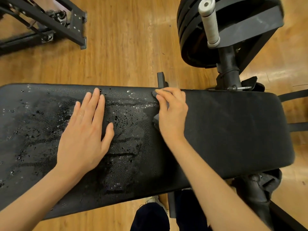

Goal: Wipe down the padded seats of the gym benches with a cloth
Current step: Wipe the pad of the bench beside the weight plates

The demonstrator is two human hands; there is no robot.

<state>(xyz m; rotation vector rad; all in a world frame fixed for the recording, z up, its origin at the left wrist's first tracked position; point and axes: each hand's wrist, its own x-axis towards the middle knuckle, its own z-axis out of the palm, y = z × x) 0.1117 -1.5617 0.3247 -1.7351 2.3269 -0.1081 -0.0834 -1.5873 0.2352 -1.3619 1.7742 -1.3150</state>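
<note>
A long black padded bench seat (233, 130) runs across the view. Its left half is wet, with droplets and streaks; its right part looks dry and matte. My left hand (85, 130) lies flat on the wet part, fingers straight. My right hand (171, 112) presses a dark cloth (155, 121) against the seat near its far edge, fingers curled over it. Only the cloth's edges show under the hand.
Stacked black weight plates (188, 30) with a grey-sleeved bar (209, 22) stand behind the bench at the right. A black metal frame (50, 22) stands on the wooden floor at the top left. My legs and a shoe (150, 214) are below the bench's near edge.
</note>
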